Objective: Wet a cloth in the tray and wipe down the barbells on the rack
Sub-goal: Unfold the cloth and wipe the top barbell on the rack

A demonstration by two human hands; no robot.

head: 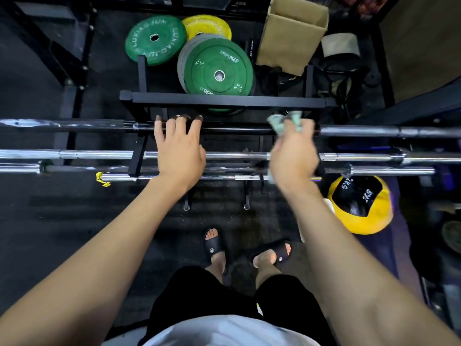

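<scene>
Presently, progress stands mid-wipe, judged from how things lie.

Black steel barbell rack (224,102): its top crossbar lies just beyond both hands, and it carries several bars across the view.

Dark-shafted barbell with steel sleeves (237,128): farthest of the racked bars, under the fingertips of both hands. This looks to be the bar in work; whether any stretch of it is already clean cannot be told.

Bright chrome barbell (112,155): passes beneath both palms, on the near side of the dark bar. Two further steel bars (174,169) lie nearer the wrists. None shows contact with the cloth, so these are judged still to be done.

Left hand (180,151): fingers spread and nearly straight, tips resting on the dark bar, gripping nothing; apparently steadying it.

Right hand (294,151): clenched round the cloth, fingers curled, held over the dark bar well apart from the left hand.

Crumpled pale green cloth (280,124): bunched in the right hand, its loose folds showing at the fingertips on the dark bar. Whether it is wet cannot be told.

Tray: not identifiable in view; wetting is presumed done, since the cloth is already at the bars.
</scene>
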